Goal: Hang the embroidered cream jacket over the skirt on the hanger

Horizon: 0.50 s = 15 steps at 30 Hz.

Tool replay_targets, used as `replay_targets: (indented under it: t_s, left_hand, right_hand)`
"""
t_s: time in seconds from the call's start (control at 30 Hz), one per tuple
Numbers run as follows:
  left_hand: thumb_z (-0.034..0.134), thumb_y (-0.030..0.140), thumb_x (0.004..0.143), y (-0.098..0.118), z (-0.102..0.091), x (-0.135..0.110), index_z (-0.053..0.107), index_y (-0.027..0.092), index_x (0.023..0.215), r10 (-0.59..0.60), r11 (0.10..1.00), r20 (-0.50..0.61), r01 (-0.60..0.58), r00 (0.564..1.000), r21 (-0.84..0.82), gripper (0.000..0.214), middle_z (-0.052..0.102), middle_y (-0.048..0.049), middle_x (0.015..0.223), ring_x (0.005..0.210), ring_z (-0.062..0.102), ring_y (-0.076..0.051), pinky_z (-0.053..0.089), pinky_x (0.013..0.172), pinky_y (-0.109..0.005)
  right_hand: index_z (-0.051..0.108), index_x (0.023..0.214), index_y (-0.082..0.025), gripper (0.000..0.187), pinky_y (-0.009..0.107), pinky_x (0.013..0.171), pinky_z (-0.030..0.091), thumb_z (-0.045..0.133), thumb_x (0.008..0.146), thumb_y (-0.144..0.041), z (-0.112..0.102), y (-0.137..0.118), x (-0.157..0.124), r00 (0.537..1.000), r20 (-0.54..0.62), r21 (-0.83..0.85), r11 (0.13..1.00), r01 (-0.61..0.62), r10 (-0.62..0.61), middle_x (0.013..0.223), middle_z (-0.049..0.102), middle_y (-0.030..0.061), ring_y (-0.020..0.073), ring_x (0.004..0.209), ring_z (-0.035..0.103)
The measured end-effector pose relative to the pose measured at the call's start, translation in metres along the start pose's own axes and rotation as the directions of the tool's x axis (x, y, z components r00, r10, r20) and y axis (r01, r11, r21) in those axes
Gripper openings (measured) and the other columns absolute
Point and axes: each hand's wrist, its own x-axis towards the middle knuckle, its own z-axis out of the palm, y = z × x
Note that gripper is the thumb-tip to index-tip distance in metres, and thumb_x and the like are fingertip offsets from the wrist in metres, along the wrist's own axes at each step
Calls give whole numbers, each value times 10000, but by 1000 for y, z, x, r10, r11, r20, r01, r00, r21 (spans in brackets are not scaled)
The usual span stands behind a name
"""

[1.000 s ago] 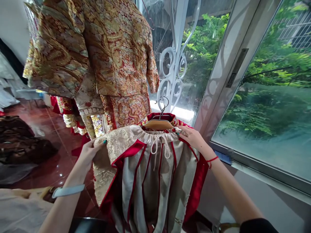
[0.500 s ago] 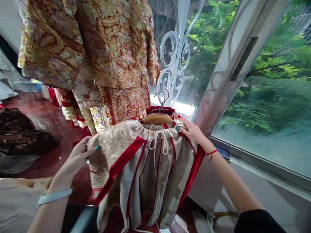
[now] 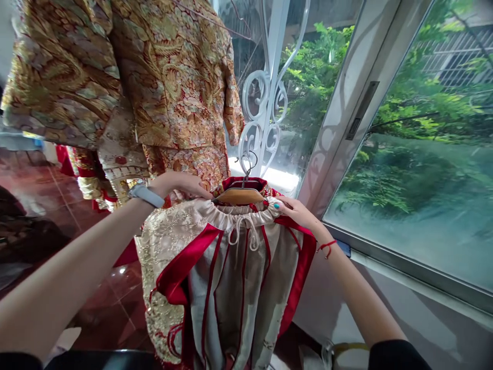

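Observation:
A cream satin garment (image 3: pixel 231 277) with red trim, lace and a gathered drawstring top hangs on a wooden hanger (image 3: pixel 239 196) in front of me. My right hand (image 3: pixel 295 211) grips the right end of its gathered band, thumb in front and the other fingers behind. My left hand (image 3: pixel 181 185) lies at the band's left end, beside the hanger's tip. Its fingertips are partly hidden by the fabric, so its grip is unclear. Behind the hanger shows a red collar (image 3: pixel 244 181) on a second hanger hook.
A gold and red brocade jacket (image 3: pixel 173 77) hangs at the back left. White scrolled ironwork (image 3: pixel 265 103) stands behind the hanger. To the right is a window frame (image 3: pixel 358 113) with trees outside. Dark red tiled floor (image 3: pixel 119 288) shows at lower left.
My left hand has gone from the garment's left side up and right to its gathered band near the hanger. The garment's left side now hangs down. My right hand keeps its hold.

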Motion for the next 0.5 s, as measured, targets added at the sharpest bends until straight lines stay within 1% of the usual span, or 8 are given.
replay_targets:
  t_s: [0.1,0.17,0.2,0.27,0.37,0.43,0.47,0.5]
  left_hand:
    - [747,547,624,-1,-4,13,598,211,477,-148,987,105,153,983,-45,396,575,-70,527,515,569,-209,471,512,-347]
    - [841,502,516,0,-6,20,640,206,513,-240,971,124,240,963,10,358,592,-76,515,554,621,-249,519,541,-379]
    - [873,476,467,2,-7,24,658,206,534,-262,965,130,257,956,55,352,596,-75,506,568,637,-267,534,553,-396]
    - [891,467,423,7,-9,31,692,207,592,-233,966,160,209,959,155,370,614,-75,501,592,659,-297,548,566,-417]
    - [871,488,442,19,-10,40,744,203,731,-197,951,205,136,959,277,426,658,-84,542,636,680,-326,544,592,-424]
    - [872,427,448,28,-9,43,764,199,824,-286,925,208,212,936,317,453,670,-81,565,667,690,-346,536,625,-431]
    - [871,377,449,31,-8,43,767,199,841,-331,907,189,256,924,335,443,670,-78,567,672,691,-352,530,637,-430]
    - [864,324,452,33,-6,42,768,202,832,-339,897,146,272,929,348,411,666,-72,560,660,688,-349,521,639,-423]
  right_hand:
    - [651,1263,-221,462,454,1054,428,493,948,-519,0,0,-1,1000,-10,-29,1000,8,-8,1304,671,80,289,1204,600]
    - [656,1255,-226,442,451,1042,428,490,950,-500,0,-3,0,1000,-10,-48,999,13,-14,1298,674,76,290,1194,602]
    - [658,1248,-225,433,445,1029,433,490,950,-489,-1,-5,1,1000,-12,-50,999,13,-13,1282,682,76,289,1176,608]
    - [668,1224,-217,410,418,985,452,485,953,-465,-2,-12,1,1000,-13,-46,999,14,-14,1228,702,74,280,1113,626]
    - [681,1185,-198,391,359,859,474,458,968,-436,-4,-24,-2,1000,7,-75,997,20,-20,1088,724,71,246,950,637]
    - [689,1157,-178,396,329,777,457,431,982,-422,-4,-30,-5,1000,14,-113,994,13,-12,981,723,67,224,839,619]
    - [694,1137,-169,399,318,746,443,421,987,-419,-4,-32,-7,1000,7,-129,992,12,-12,938,719,65,216,796,607]
    - [700,1114,-164,400,311,730,430,414,990,-415,-3,-33,-9,1000,-12,-141,990,17,-19,912,716,63,211,774,598]
